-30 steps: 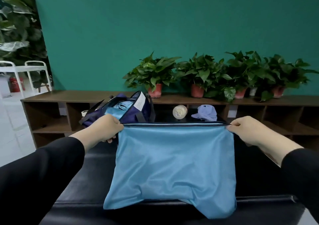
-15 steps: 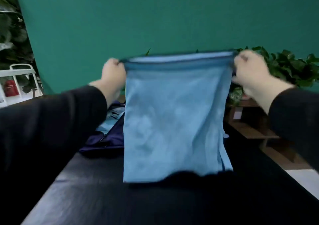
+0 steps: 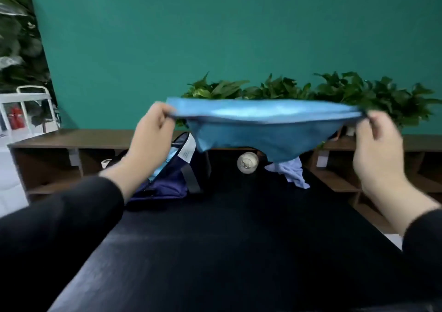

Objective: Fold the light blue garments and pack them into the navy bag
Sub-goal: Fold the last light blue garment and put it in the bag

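Note:
A light blue garment is stretched in the air above the far part of the black table, swung out away from me and motion-blurred. My left hand pinches its left corner and my right hand pinches its right corner. The navy bag lies open on the table at the far left, below my left hand, with light blue fabric and a white label showing inside. A pale blue cap lies on the table at the far right.
A round whitish container lies on its side between the bag and the cap. Behind the table runs a low wooden shelf with potted plants before a green wall. A white cart stands at the far left.
The garment lay flat on the table a second ago. Both hands lifted it by its top corners to hang upright, and now it has swung forward and up, away from me.

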